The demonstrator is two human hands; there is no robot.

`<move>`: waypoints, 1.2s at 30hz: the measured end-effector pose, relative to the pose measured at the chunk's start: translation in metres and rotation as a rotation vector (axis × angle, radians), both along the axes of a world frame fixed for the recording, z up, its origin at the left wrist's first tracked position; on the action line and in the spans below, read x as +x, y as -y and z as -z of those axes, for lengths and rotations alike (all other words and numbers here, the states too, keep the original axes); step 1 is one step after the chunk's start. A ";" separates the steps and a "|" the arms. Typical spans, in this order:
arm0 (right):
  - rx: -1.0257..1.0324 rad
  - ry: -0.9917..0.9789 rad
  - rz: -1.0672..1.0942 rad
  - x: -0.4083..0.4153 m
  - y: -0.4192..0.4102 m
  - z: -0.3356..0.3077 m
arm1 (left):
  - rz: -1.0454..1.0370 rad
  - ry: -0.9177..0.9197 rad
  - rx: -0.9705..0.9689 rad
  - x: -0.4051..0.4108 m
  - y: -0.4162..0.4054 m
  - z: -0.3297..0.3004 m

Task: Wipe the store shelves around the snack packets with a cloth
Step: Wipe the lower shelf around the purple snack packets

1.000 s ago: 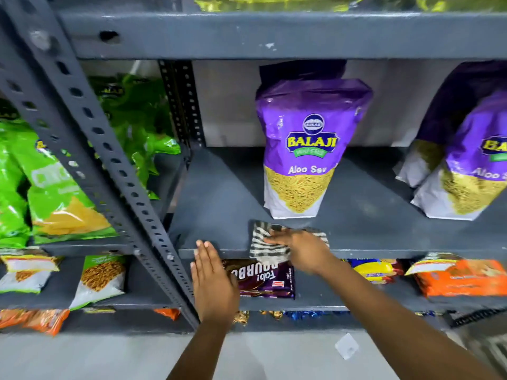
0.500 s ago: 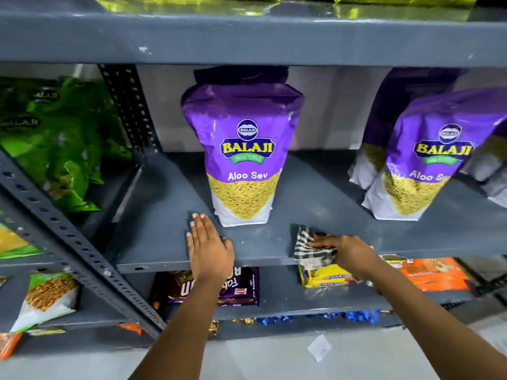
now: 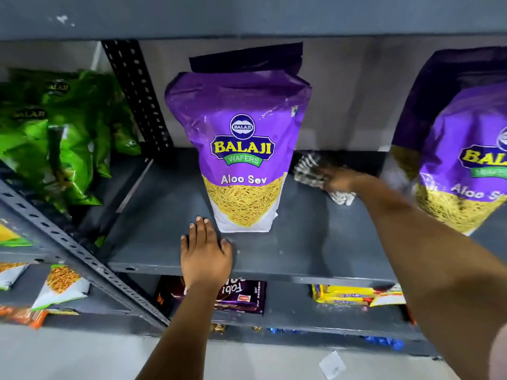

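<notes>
A purple Aloo Sev packet [image 3: 241, 149] stands upright in the middle of the grey shelf [image 3: 315, 237]. My right hand [image 3: 341, 181] reaches deep to the back of the shelf, right of that packet, pressing a striped black-and-white cloth [image 3: 308, 170] onto the surface; the hand and cloth are blurred. A second purple packet [image 3: 463, 149] leans at the right edge, close to my right forearm. My left hand [image 3: 204, 252] lies flat on the shelf's front edge, fingers together, just left of the middle packet's base, holding nothing.
Green snack packets [image 3: 63, 133] fill the neighbouring bay on the left, behind a perforated upright [image 3: 137, 89]. The shelf below holds a dark biscuit pack [image 3: 241, 296] and yellow packs [image 3: 348, 296]. Another shelf edge [image 3: 247, 15] runs overhead.
My right hand has carried the cloth from the shelf's front edge to the back, between the two purple packets. My left hand stays planted on the front edge. The view has moved closer.
</notes>
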State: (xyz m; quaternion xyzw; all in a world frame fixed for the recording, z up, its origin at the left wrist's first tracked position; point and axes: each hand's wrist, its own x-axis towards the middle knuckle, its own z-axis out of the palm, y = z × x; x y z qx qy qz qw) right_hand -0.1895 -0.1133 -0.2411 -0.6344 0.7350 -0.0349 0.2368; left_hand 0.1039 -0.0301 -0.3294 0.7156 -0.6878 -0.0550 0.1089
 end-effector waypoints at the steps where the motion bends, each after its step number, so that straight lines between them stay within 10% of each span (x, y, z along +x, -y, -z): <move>1: 0.073 -0.042 -0.007 -0.001 0.006 0.013 | -0.001 -0.002 -0.004 0.000 0.000 0.001; 21: 0.148 -0.001 -0.132 -0.019 -0.118 0.014 | 0.039 0.005 0.089 0.001 -0.001 -0.006; 25: -0.127 0.162 0.076 -0.010 -0.093 -0.018 | 0.032 0.004 0.073 0.001 0.000 -0.002; 36: 0.025 -0.225 -0.040 0.025 -0.134 0.044 | 0.050 -0.025 0.091 0.002 -0.001 -0.006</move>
